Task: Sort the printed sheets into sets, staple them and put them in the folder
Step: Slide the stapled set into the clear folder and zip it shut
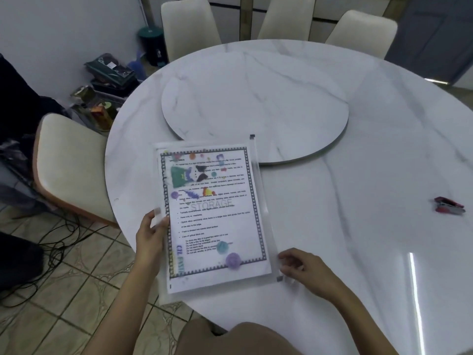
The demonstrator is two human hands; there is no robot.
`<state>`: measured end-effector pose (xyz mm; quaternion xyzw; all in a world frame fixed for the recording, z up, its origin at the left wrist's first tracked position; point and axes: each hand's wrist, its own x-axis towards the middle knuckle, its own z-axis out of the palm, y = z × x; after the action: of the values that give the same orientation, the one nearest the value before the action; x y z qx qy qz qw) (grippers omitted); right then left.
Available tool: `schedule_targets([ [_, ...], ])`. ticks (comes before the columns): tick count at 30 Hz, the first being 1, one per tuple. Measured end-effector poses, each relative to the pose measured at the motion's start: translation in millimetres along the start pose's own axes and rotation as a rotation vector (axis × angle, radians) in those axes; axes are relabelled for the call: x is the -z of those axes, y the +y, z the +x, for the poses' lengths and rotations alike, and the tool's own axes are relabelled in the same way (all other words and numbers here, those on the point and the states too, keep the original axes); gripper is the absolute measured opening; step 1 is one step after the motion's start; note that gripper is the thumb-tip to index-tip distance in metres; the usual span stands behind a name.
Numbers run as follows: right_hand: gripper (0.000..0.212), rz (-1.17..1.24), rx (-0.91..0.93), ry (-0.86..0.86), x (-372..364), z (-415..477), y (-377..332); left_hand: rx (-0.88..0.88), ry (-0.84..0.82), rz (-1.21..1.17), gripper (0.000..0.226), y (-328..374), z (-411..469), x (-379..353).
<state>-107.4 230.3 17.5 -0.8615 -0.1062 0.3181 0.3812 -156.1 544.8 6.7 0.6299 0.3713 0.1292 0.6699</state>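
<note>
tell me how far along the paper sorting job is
Nearly finished. Done: the printed sheets sit inside the clear folder; the stapler lies aside on the table. In hand: the left hand grips the folder's left edge, the right hand pinches its zip corner. Left: apparently just closing it.

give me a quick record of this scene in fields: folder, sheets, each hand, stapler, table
folder: translucent zip folder, at the table's near edge, lower left corner past the rim
sheets: printed sheets inside the folder, colour page with "STORAGE" on top
left hand: left hand grips the folder's left edge, thumb on top
right hand: right hand, fingers curled at the folder's lower right corner by the zip end; grip blurred
stapler: red stapler lies on the table far right, apart from both hands
table: round white marble table with a raised turntable
</note>
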Motion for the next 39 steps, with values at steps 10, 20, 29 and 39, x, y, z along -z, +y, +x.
schedule_targets([
  [10,0.017,-0.131,0.019,-0.055,-4,5,-1,0.079,0.048,-0.029,0.034,-10,4,2],
  [20,0.012,0.354,-0.067,-0.112,-1,-5,-2,-0.063,0.119,0.41,0.053,-10,5,-4],
  [29,0.01,0.73,-0.168,-0.126,-3,-7,-7,-0.602,-0.299,0.607,0.03,-19,-66,-51],
  [39,0.007,0.852,-0.271,-0.231,3,-8,-11,-0.997,-0.521,0.747,0.023,-49,-111,-82],
])
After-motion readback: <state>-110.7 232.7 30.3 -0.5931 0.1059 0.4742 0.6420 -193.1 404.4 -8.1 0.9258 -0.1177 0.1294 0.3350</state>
